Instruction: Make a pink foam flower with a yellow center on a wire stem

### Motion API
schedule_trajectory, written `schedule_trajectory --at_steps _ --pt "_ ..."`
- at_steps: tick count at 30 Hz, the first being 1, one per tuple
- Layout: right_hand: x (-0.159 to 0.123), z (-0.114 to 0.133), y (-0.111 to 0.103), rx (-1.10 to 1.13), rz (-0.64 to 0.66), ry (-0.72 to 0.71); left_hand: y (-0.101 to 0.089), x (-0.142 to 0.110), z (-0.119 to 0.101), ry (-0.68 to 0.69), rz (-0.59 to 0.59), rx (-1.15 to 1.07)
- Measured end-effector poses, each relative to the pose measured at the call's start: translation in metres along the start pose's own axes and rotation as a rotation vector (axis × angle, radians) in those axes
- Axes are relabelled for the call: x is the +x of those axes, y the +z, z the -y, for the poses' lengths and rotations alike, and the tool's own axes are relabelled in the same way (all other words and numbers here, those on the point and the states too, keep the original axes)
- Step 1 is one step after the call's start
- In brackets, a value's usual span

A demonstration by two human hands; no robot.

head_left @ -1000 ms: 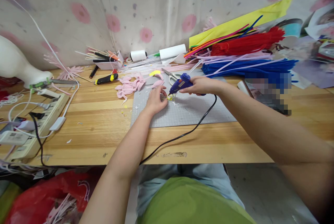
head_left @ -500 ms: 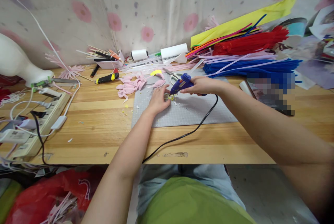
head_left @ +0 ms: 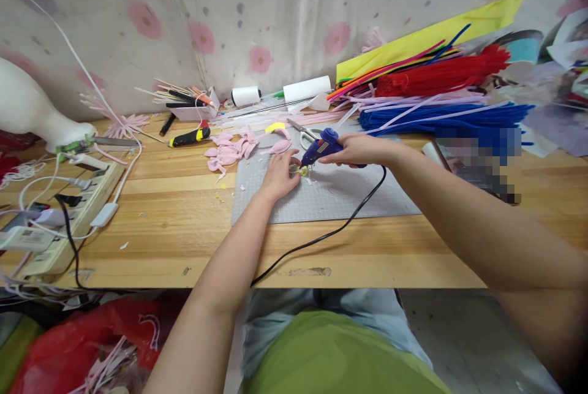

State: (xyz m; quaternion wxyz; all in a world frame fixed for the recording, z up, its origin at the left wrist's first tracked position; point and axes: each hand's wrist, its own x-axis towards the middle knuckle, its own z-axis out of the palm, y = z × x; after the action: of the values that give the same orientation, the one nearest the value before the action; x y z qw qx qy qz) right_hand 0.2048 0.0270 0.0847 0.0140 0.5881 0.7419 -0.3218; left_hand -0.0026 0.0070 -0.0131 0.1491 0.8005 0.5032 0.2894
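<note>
My right hand [head_left: 353, 150] is wrapped round the handle of a blue hot glue gun [head_left: 323, 145]. The gun tilts down to the left, its nozzle at a small yellow and clear piece [head_left: 304, 171] on the grey cutting mat [head_left: 340, 201]. My left hand [head_left: 281, 176] rests on the mat, thumb and fingers curled round that piece, which is too small to name. Just behind the hands lie scissors [head_left: 307, 134] and a pink fuzzy leaf shape [head_left: 280, 146]. More pink fuzzy shapes [head_left: 229, 152] are heaped at the mat's left edge.
The gun's black cord [head_left: 321, 238] loops over the table's front edge. A yellow-black utility knife [head_left: 189, 137] lies left. Blue pipe cleaners [head_left: 441, 118] and red ones [head_left: 441, 75] are piled at back right. A power strip [head_left: 78, 222] with cables stands at left.
The glue gun and my right hand have shifted very slightly. My left hand stays in place round the small piece.
</note>
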Motion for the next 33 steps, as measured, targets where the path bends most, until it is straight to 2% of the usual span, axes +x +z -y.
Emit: schedule_trajectory --at_steps 23,33 --pt "-0.003 -0.01 -0.004 0.019 -0.04 0.036 0.001 -0.001 0.003 -0.001 -0.02 -0.012" --pt "0.0 -0.008 0.0 0.002 -0.03 0.004 0.001 -0.001 0.001 -0.013 -0.017 -0.009"
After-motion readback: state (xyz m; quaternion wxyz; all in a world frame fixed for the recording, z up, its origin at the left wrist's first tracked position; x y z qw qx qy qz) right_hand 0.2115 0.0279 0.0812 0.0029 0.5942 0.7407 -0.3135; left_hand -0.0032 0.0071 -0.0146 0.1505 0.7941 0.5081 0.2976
